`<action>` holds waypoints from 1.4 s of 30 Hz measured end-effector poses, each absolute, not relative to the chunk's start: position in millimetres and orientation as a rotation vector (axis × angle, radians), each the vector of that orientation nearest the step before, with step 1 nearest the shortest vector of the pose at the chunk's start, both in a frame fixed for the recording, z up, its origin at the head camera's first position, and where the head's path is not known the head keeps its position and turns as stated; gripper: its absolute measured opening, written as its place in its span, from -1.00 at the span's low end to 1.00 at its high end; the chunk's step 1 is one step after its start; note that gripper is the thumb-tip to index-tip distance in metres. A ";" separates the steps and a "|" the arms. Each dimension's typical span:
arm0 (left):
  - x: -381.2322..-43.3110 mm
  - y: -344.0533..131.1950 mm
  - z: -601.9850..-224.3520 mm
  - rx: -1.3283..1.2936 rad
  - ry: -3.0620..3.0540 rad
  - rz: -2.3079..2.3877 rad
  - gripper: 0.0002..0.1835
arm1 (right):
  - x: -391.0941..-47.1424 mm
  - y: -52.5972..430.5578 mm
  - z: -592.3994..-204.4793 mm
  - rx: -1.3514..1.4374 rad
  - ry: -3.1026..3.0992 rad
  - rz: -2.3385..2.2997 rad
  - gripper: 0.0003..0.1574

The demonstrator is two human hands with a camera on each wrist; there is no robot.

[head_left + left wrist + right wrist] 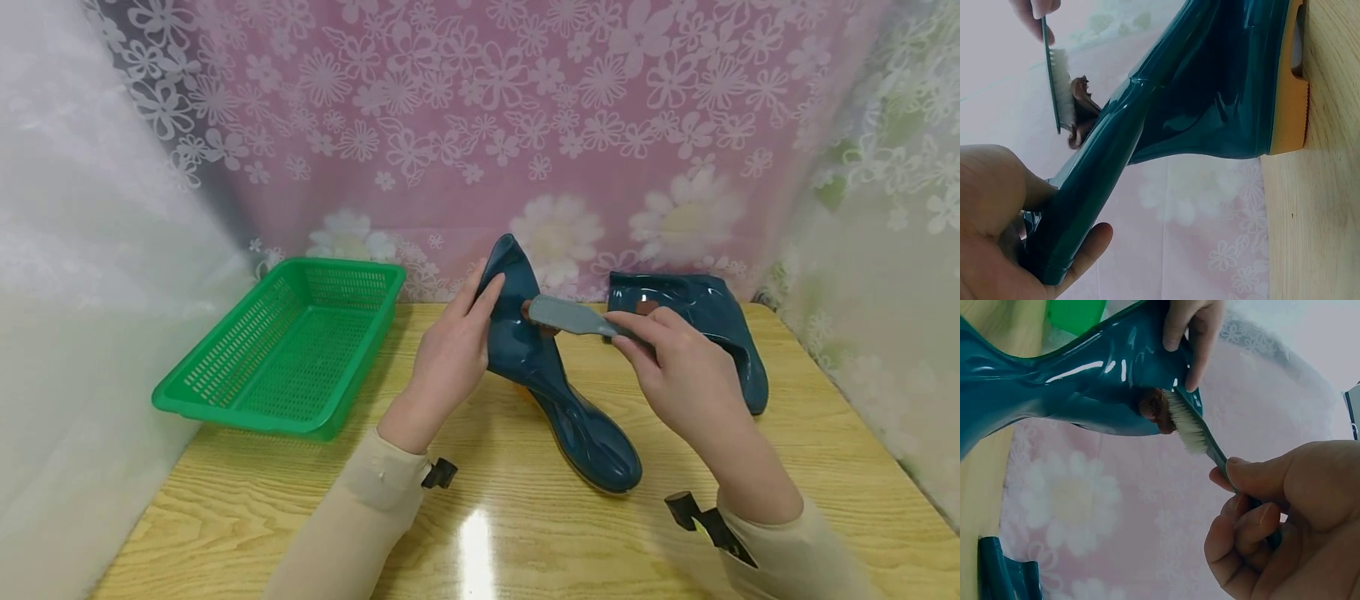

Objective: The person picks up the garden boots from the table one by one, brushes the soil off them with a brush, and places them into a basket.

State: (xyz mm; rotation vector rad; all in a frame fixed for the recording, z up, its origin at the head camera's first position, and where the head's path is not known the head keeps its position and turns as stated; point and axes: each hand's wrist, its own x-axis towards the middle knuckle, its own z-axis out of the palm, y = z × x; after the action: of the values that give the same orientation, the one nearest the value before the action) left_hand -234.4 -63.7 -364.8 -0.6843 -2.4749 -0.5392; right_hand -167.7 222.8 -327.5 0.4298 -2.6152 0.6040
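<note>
A glossy dark teal rubber boot [596, 437] stands tilted on the table in front of me, its orange sole [1288, 119] showing in the left wrist view. My left hand [453, 354] grips the top of its shaft, thumb on one side and fingers on the other. Between the thumb and curled fingers of my right hand [686, 375] is the handle of a grey-green brush [567, 316]. Its white bristles [1187, 425] touch or nearly touch a brown bow-like piece [1155, 409] on the shaft.
A second teal boot [708, 304] lies on its side at the back right of the wooden table [450, 533]. At the left stands a green perforated plastic basket [360, 379]. Flowered curtains [465, 167] hang behind and at both sides.
</note>
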 end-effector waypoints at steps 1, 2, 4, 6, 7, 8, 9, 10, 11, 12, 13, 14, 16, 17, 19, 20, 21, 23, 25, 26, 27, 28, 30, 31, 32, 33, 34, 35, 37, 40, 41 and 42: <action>-234.2 -63.8 -364.8 -0.684 -2.476 -0.541 -0.32 | -168.5 220.8 -328.4 0.438 -2.610 0.603 -0.55; -234.1 -63.9 -364.7 -0.685 -2.476 -0.543 -0.32 | -169.1 219.6 -329.0 0.439 -2.609 0.596 -0.55; -234.1 -64.1 -364.8 -0.689 -2.474 -0.546 -0.33 | -169.3 219.4 -329.6 0.418 -2.617 0.575 -0.56; -234.1 -64.0 -364.3 -0.697 -2.469 -0.542 -0.34 | -168.7 221.4 -329.5 0.390 -2.636 0.550 -0.55; -234.1 -63.9 -364.2 -0.700 -2.468 -0.542 -0.34 | -168.3 222.7 -329.3 0.376 -2.647 0.538 -0.55; -234.1 -63.8 -364.0 -0.703 -2.468 -0.541 -0.35 | -168.1 224.1 -328.9 0.368 -2.657 0.527 -0.55; -234.0 -63.8 -364.0 -0.704 -2.469 -0.542 -0.35 | -167.7 225.4 -328.5 0.361 -2.669 0.519 -0.54; -234.0 -63.7 -363.9 -0.704 -2.471 -0.543 -0.35 | -167.4 226.7 -327.9 0.358 -2.676 0.513 -0.54; -234.1 -63.7 -363.9 -0.703 -2.473 -0.541 -0.35 | -167.0 227.8 -327.2 0.356 -2.683 0.508 -0.54; -234.1 -63.7 -364.0 -0.701 -2.475 -0.542 -0.35 | -166.8 228.8 -326.6 0.355 -2.689 0.504 -0.54; -234.2 -63.8 -364.2 -0.700 -2.477 -0.543 -0.35 | -166.5 229.8 -325.8 0.354 -2.696 0.499 -0.53; -234.3 -63.8 -364.3 -0.698 -2.478 -0.543 -0.35 | -166.2 230.8 -325.1 0.353 -2.703 0.496 -0.53; -234.3 -63.9 -364.5 -0.696 -2.480 -0.542 -0.34 | -165.8 232.7 -323.9 0.349 -2.715 0.489 -0.52; -234.3 -64.0 -364.6 -0.694 -2.481 -0.540 -0.34 | -165.8 233.8 -323.5 0.347 -2.721 0.482 -0.52; -234.3 -64.0 -364.6 -0.691 -2.479 -0.538 -0.33 | -165.9 236.3 -323.0 0.340 -2.730 0.459 -0.52; -234.2 -64.0 -364.4 -0.688 -2.479 -0.538 -0.32 | -166.2 237.7 -322.9 0.335 -2.731 0.453 -0.52; -234.2 -64.0 -364.3 -0.685 -2.479 -0.539 -0.32 | -166.6 239.3 -322.8 0.331 -2.731 0.446 -0.52; -234.2 -63.9 -364.2 -0.682 -2.478 -0.536 -0.31 | -166.9 242.5 -322.5 0.321 -2.731 0.442 -0.52; -234.2 -64.0 -364.0 -0.681 -2.478 -0.536 -0.31 | -166.7 244.6 -321.9 0.315 -2.730 0.461 -0.52; -234.1 -64.0 -364.0 -0.682 -2.477 -0.535 -0.31 | -166.5 245.0 -321.5 0.314 -2.728 0.473 -0.51; -234.1 -64.1 -363.9 -0.683 -2.476 -0.534 -0.31 | -166.1 244.7 -321.2 0.318 -2.725 0.489 -0.50; -234.0 -64.2 -363.9 -0.684 -2.476 -0.532 -0.31 | -165.7 243.7 -321.0 0.324 -2.717 0.504 -0.50; -233.8 -64.3 -363.7 -0.685 -2.477 -0.533 -0.31 | -165.4 239.8 -321.3 0.349 -2.698 0.541 -0.50; -233.7 -64.4 -363.7 -0.684 -2.478 -0.534 -0.31 | -165.5 237.0 -321.9 0.364 -2.690 0.557 -0.50; -233.7 -64.5 -363.6 -0.683 -2.479 -0.535 -0.31 | -166.2 234.3 -323.0 0.380 -2.680 0.569 -0.50; -233.6 -64.5 -363.6 -0.682 -2.480 -0.536 -0.32 | -166.9 231.5 -324.1 0.394 -2.675 0.580 -0.51; -233.6 -64.6 -363.7 -0.680 -2.481 -0.539 -0.32 | -167.5 229.2 -325.0 0.401 -2.672 0.582 -0.51; -233.6 -64.7 -363.7 -0.680 -2.481 -0.540 -0.33 | -167.9 227.4 -325.8 0.405 -2.676 0.583 -0.51; -233.7 -64.7 -364.2 -0.684 -2.480 -0.539 -0.34 | -168.6 226.1 -326.4 0.394 -2.707 0.564 -0.51; -233.9 -64.6 -364.7 -0.691 -2.476 -0.536 -0.34 | -168.9 229.5 -325.1 0.371 -2.776 0.529 -0.49; -234.0 -64.6 -364.8 -0.693 -2.476 -0.534 -0.34 | -168.9 231.2 -324.6 0.369 -2.796 0.519 -0.48; -234.3 -64.5 -364.8 -0.694 -2.475 -0.533 -0.35 | -169.2 233.0 -324.2 0.368 -2.815 0.510 -0.47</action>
State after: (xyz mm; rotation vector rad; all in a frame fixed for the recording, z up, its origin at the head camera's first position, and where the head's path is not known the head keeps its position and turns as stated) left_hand -234.3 -64.5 -364.8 -0.6937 -2.4749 -0.5330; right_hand -169.2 233.0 -324.2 0.3677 -2.8151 0.5101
